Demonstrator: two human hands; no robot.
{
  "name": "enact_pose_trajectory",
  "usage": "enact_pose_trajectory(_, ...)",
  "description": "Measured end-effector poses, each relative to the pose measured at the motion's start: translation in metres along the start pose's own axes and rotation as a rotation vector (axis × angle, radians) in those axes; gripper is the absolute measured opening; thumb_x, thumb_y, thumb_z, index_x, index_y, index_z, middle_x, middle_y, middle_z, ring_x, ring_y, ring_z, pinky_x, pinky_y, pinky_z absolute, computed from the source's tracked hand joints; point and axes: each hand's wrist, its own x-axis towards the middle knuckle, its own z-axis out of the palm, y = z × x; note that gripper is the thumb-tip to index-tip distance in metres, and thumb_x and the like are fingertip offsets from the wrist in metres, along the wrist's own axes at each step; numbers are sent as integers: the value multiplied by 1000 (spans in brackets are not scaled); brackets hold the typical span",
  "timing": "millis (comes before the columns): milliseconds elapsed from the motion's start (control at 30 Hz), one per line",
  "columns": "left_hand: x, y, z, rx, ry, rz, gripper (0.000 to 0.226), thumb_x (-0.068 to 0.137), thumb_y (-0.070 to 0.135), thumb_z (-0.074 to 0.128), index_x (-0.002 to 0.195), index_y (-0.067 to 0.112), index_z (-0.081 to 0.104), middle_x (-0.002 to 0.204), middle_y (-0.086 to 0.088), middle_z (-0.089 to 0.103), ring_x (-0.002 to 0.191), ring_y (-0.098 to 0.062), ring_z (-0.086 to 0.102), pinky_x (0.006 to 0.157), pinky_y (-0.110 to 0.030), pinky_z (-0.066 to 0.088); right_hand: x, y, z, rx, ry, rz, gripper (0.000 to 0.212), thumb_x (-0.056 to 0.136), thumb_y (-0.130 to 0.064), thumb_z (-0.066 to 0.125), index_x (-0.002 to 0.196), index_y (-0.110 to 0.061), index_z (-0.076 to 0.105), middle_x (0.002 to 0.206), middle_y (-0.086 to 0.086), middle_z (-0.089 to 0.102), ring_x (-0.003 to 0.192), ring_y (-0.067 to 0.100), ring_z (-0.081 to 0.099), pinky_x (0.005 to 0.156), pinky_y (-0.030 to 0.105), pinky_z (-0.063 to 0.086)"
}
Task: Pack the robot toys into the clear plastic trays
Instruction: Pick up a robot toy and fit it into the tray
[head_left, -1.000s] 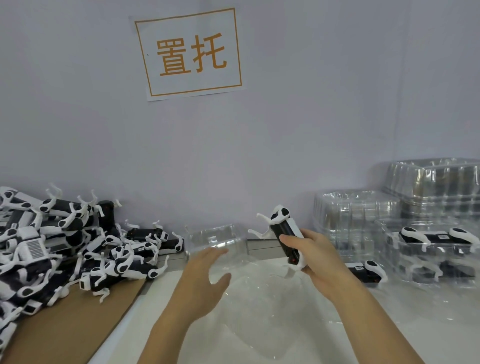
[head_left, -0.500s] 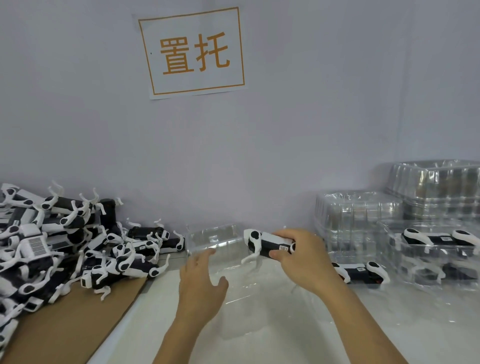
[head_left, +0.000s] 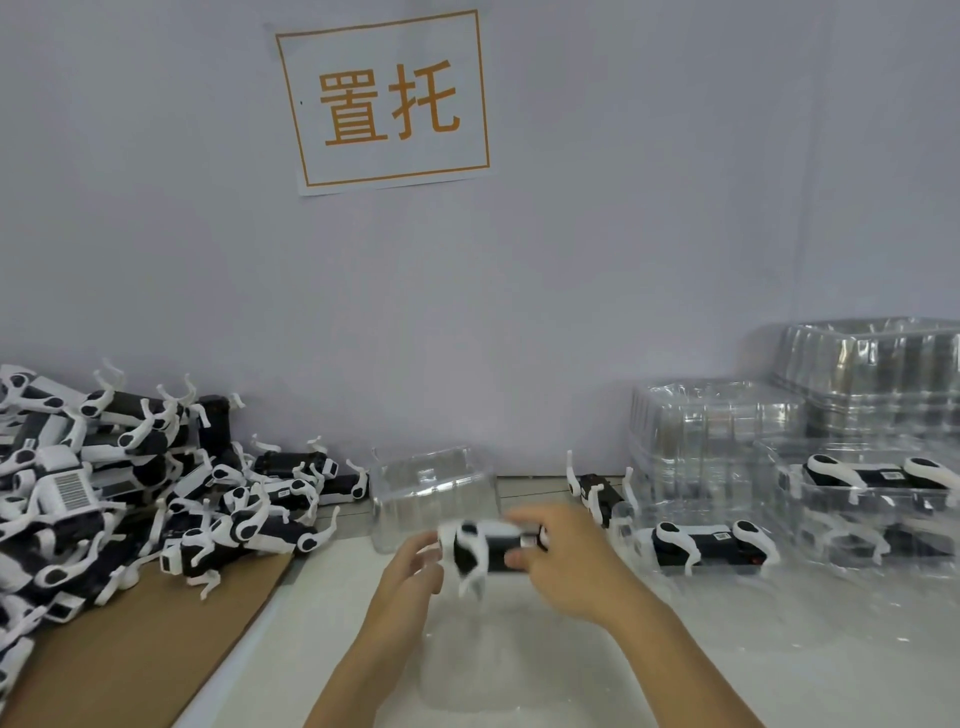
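R hand (head_left: 571, 564) has its grip closed round one end of a toy (head_left: 485, 545), fingers curled over the top and thumb under; toy lies about level, blurred, legs hanging down. L hand (head_left: 410, 569) is at the toy's other end with fingers bent toward it; can't tell through the blur whether it actually touches or holds. Toy sits in the air betw. the two hands, above a clear tray (head_left: 467, 639) lying on the white desk (head_left: 779, 649), not yet seated in it.

Places rel. to the held toy: just behind it an upright empty tray (head_left: 426, 493) by the wall. To its left, a big toy pile (head_left: 130, 499) on brown cardboard (head_left: 130, 649). To its right, a packed toy (head_left: 711, 543) in its tray, another loose toy (head_left: 597, 491) behind that, then tray stacks (head_left: 717, 431), some w/ toys inside. Sign (head_left: 384, 101) on the wall well above.

Risks, as I judge: the tray below is nearly invisible and light, so pressing the toy in off-centre could skate or tip it. Thin white legs could snag the tray rim or bend if forced into the moulded pocket the wrong way round. One-end grip means the toy could pivot and drop if the L hand isn't supporting. An elbow sweep left could knock the pile.
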Motion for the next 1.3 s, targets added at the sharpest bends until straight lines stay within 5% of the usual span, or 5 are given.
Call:
enact_pose_trajectory(400, 4, 6, 11, -86, 109, -111, 6, 94, 40, 61, 99, 38, 62, 109, -2, 68, 90, -22, 61, 66, -32, 41, -1, 8, 12, -280, -48, 51, 35, 90, -27, 66, 125, -31, 66, 125, -9, 57, 122, 19, 45, 96, 31, 31)
enact_pose_trajectory(867, 7, 6, 13, 9, 133, -55, 37, 87, -2, 58, 110, 28, 57, 106, -7, 60, 83, -14, 58, 61, -26, 39, -2, 1, -8, -343, -65, 154, 41, 76, -48, 79, 113, -40, 64, 120, -8, 52, 122, 14, 44, 106, 39, 36)
enact_pose_trajectory(1033, 5, 6, 12, 34, 126, -40, 36, 87, 2, 62, 110, 29, 57, 108, 0, 59, 86, -12, 60, 59, -25, 40, -2, 12, -23, -279, -83, 198, 27, 76, -31, 82, 101, -30, 72, 93, -9, 63, 79, 5, 61, 61, 14, 43)
enact_pose_trajectory(1200, 7, 6, 8, 106, 160, 10, 32, 87, 6, 64, 106, 31, 56, 110, 6, 59, 84, -13, 60, 44, -19, 42, 0, 13, 5, -204, 98, 233, 23, 84, -10, 74, 106, -13, 76, 103, 8, 69, 88, 25, 70, 78, 37, 59)
enact_pose_trajectory(1300, 7, 5, 11, 99, 202, 15, 34, 87, 3, 60, 104, 31, 56, 107, 4, 59, 85, -13, 60, 54, -24, 42, 1, 14, 3, -384, 87, 185, 10, 86, -19, 71, 77, -15, 72, 76, -2, 63, 77, 20, 66, 61, 27, 49)
